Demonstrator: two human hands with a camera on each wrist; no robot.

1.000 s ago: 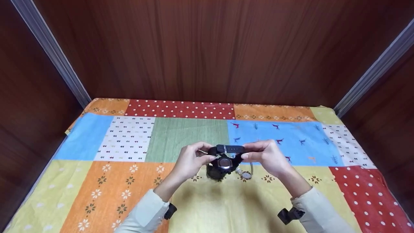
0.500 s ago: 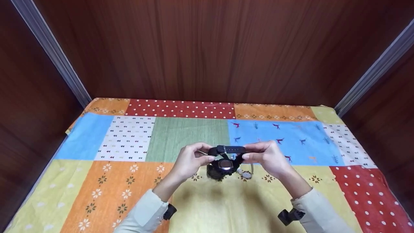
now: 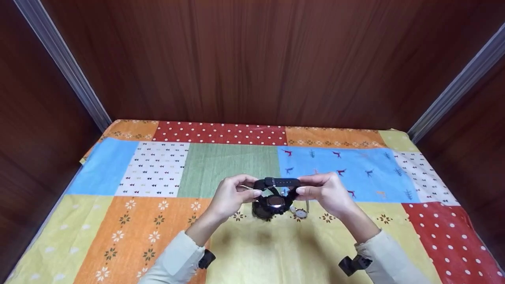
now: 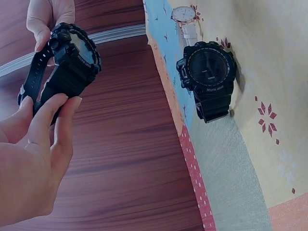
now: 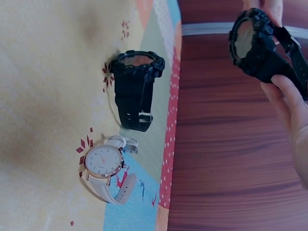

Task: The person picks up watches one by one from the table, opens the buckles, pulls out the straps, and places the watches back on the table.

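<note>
A black sports watch [image 3: 275, 201] with its strap closed in a loop is held up above the table between both hands. My left hand [image 3: 230, 199] pinches the strap on one side, thumb and fingers curled on it in the left wrist view. From the other side my right hand [image 3: 330, 193] pinches the strap. The dial faces up toward the head view, strap behind it. Below lies a second black sports watch [image 4: 208, 70], partly hidden by the held one in the head view. Beside it rests a watch with a white strap and rose-gold case [image 5: 103, 161].
A patchwork-patterned cloth [image 3: 252, 252] covers the table. Dark wood-grain panels [image 3: 236, 59] rise behind it and at both sides, with grey metal strips [image 3: 67, 63] at the corners. Black wrist cameras [image 3: 355, 263] sit at the sleeve cuffs.
The held watch has tilted slightly, its dial dropping a little lower and showing more fully. Both hands keep their grip and have barely moved. The two watches on the cloth stay put.
</note>
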